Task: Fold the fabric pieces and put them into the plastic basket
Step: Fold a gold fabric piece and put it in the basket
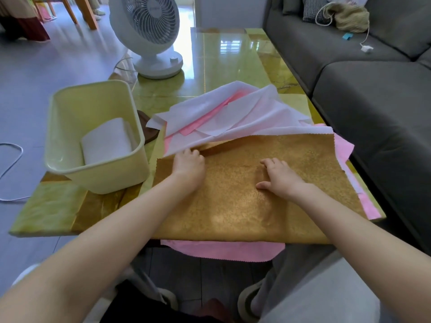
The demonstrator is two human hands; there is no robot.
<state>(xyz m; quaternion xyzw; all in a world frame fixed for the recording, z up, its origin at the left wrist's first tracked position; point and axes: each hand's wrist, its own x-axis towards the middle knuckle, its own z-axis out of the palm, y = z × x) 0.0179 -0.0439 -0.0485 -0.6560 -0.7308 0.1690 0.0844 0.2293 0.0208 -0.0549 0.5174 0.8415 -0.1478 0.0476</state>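
Note:
A golden-brown fabric (235, 206) lies spread flat on the near part of the table. My left hand (189, 164) sits at its far left edge, fingers curled on the edge where the white cloth overlaps. My right hand (278, 178) presses flat on the golden fabric near its middle. Behind it, white fabric (233, 108) lies rumpled over pink fabric (186, 130). Another pink piece (221, 249) hangs off the table's near edge beneath the golden one. The pale yellow plastic basket (70, 106) stands to the left and holds one folded white piece (107, 139).
A white fan (151, 36) stands at the far left of the glossy green table (224, 61). A grey sofa (373, 94) runs along the right side. A dark wooden object (147, 129) lies behind the basket. White cord (14, 157) lies on the floor at left.

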